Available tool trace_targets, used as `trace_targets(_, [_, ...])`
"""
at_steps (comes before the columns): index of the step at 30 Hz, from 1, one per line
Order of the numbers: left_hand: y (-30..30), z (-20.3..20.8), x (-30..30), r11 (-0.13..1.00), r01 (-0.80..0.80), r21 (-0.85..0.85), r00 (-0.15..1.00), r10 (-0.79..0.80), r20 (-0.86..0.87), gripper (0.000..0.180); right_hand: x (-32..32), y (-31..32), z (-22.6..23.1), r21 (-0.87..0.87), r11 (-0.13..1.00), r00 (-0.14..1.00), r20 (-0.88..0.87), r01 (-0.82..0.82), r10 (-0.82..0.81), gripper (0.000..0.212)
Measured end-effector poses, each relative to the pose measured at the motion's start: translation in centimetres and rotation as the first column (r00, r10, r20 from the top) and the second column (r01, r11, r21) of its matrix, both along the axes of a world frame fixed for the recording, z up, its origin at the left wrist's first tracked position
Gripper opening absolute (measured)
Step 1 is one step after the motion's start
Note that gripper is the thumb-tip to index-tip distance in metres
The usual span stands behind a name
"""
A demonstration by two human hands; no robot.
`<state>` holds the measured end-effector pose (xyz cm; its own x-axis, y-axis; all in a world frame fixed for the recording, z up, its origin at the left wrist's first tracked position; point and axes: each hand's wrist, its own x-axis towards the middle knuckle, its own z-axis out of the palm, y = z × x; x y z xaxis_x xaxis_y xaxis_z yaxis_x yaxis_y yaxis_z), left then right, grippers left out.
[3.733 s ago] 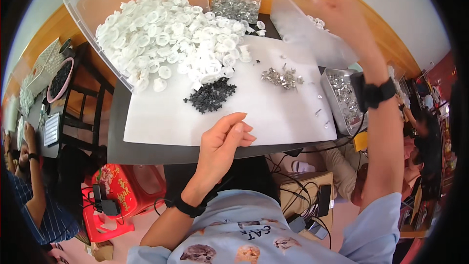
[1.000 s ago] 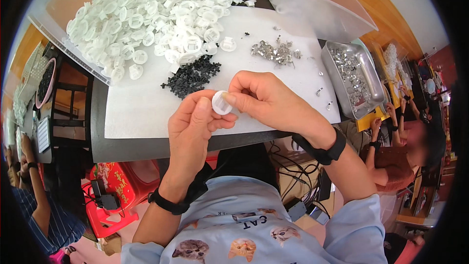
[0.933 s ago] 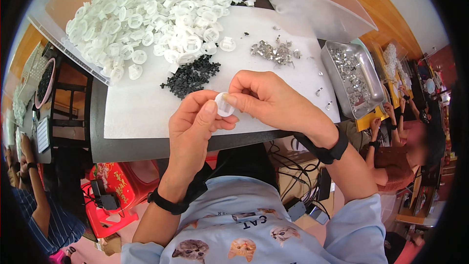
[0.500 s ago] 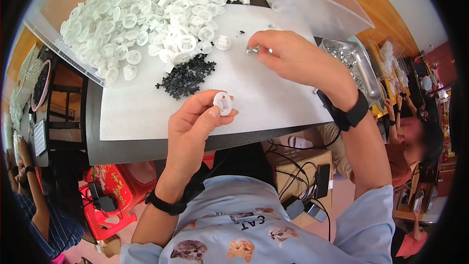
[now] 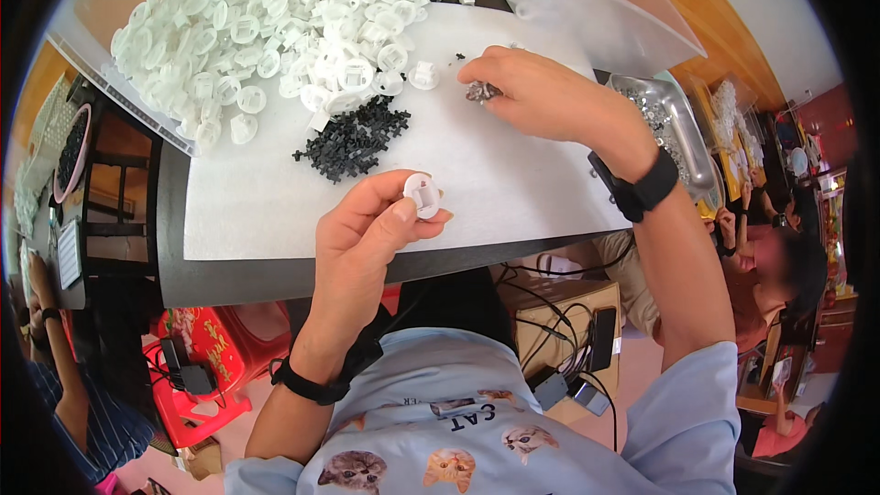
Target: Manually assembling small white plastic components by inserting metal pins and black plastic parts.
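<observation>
Between the thumb and fingers of my left hand (image 5: 367,225) is a round white plastic piece (image 5: 423,195) with a rectangular slot, held up over the near part of the white sheet (image 5: 275,220). My right hand (image 5: 545,96) is closed on several small shiny metal pieces (image 5: 480,91), low over the sheet; its palm side is hidden. A pile of small black plastic parts (image 5: 353,139) lies beyond my left hand. One loose white piece (image 5: 424,75) stands between that pile and my right hand, near a tiny black part (image 5: 460,56).
A large heap of white plastic pieces (image 5: 266,27) spills from a clear bin at the far left. A metal tray (image 5: 683,119) of small metal parts stands at the right. Behind it leans a clear plastic bin (image 5: 587,9). Cables and a red stool (image 5: 220,348) are below the table.
My right hand has shifted slightly left, and more of the metal pieces now show at its fingertips. My left hand keeps the white piece almost in place.
</observation>
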<state>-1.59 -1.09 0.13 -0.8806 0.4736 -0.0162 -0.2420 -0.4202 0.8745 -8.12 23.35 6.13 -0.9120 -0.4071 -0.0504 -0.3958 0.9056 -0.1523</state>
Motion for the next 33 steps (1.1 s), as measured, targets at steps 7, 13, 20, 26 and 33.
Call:
trace_targets(7, [0.2, 0.1, 0.0, 1.000, 0.008, 0.002, 1.000, -0.008, 0.005, 0.027, 0.6, 0.8, 0.6, -0.149, 0.988, 0.995, -0.082, 0.047, -0.060, 0.034])
trace_targets(13, [0.2, 0.0, 0.0, 1.000, -0.007, -0.006, 1.000, 0.007, 0.006, 0.027, 0.6, 0.1, -0.4, 0.014, 1.000, 0.999, -0.033, 0.023, -0.023, 0.032])
trace_targets(20, [0.1, 0.1, 0.0, 1.000, -0.004, -0.003, 1.000, 0.004, 0.014, 0.027, 2.8, -1.0, 1.6, -0.182, 0.980, 0.996, -0.031, 0.081, -0.088, 0.017])
trace_targets(26, [0.3, 0.2, 0.1, 1.000, -0.006, -0.008, 1.000, 0.007, 0.011, 0.028, 3.8, -2.2, 0.0, -0.157, 0.986, 0.994, -0.085, 0.054, -0.068, 0.013])
trace_targets(33, [0.1, 0.2, 0.1, 0.999, -0.001, 0.045, 0.999, -0.001, 0.048, 0.029, 3.4, -4.2, -1.6, 0.005, 0.994, 0.972, -0.212, 0.108, -0.105, 0.010])
